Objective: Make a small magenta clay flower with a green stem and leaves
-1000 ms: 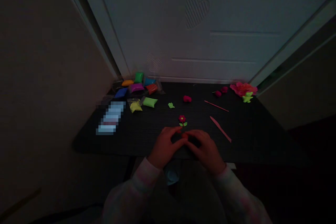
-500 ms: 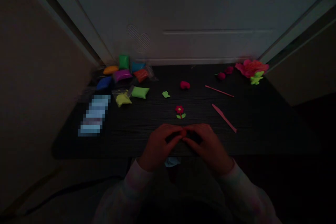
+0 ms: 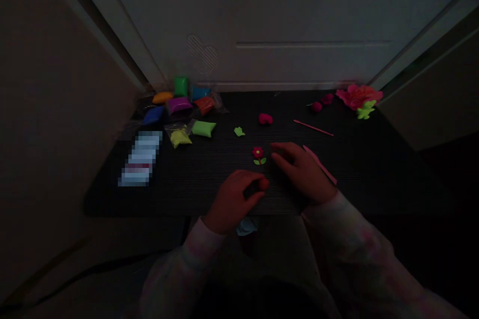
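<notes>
My left hand point(image 3: 234, 198) pinches a small red clay ball point(image 3: 263, 184) between thumb and fingers, just above the near part of the dark table. My right hand point(image 3: 301, 167) is apart from it, with thumb and fingers parted and nothing visible between them. Left of my right fingertips lies a small clay flower point(image 3: 258, 152) with red petals, a yellow centre and green leaves. A pink modelling knife point(image 3: 325, 168) lies partly hidden behind my right hand. Farther off are a thin pink modelling tool point(image 3: 313, 127), a pink-red clay lump point(image 3: 265, 118) and a bit of light green clay point(image 3: 239, 131).
Bags of coloured clay, among them a light green one point(image 3: 204, 128) and a purple one point(image 3: 179, 104), crowd the table's back left. A blurred-out phone-like screen point(image 3: 142, 159) lies in front. At the back right are a pink flower point(image 3: 357, 96) and a green figure point(image 3: 365, 109).
My right hand has let go of the red clay ball and moved forward and right, past the flower's side. The ball stays in my left hand. The view has shifted slightly.
</notes>
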Available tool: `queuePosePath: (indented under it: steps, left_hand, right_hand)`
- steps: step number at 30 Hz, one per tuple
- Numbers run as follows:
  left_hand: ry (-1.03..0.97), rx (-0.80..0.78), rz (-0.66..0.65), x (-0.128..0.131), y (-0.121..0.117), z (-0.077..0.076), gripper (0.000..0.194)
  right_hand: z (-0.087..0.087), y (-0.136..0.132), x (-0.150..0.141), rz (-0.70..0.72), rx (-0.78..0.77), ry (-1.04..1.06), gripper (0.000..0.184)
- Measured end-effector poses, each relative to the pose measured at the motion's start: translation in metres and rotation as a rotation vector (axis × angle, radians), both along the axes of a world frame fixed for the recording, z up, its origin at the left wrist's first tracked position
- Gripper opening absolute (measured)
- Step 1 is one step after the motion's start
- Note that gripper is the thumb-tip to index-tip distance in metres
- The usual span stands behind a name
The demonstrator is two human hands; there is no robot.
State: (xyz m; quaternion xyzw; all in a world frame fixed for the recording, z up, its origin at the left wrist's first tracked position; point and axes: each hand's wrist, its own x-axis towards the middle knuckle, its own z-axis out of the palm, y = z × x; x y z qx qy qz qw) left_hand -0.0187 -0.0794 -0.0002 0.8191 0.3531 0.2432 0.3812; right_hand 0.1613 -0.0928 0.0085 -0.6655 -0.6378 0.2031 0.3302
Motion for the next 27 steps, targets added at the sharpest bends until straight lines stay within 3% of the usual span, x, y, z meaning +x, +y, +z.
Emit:
queuePosePath:
  steps: [4,8,13,19,27]
  left_hand:
    - [-0.014,-0.024,0.048,-0.001,0.0,-0.001,0.027]
    - [-0.045,-0.055,0.134,-0.002,-0.001,-0.004,0.034]
    - [-0.048,-0.024,0.207,0.001,-0.002,-0.008,0.031]
    - [-0.03,0.023,0.248,0.005,-0.002,-0.01,0.024]
    - [-0.02,0.084,0.214,0.002,0.001,-0.01,0.023]
  right_hand:
    - [-0.001,0.034,-0.002,0.067,-0.04,-0.055,0.02]
    - [-0.002,0.043,-0.006,0.107,-0.076,-0.066,0.011]
    - [0.003,0.037,-0.001,0.087,-0.108,0.035,0.014]
    - [0.022,0.02,0.0,0.119,-0.057,0.186,0.021]
    - [0.036,-0.001,-0.013,0.133,-0.002,0.115,0.023]
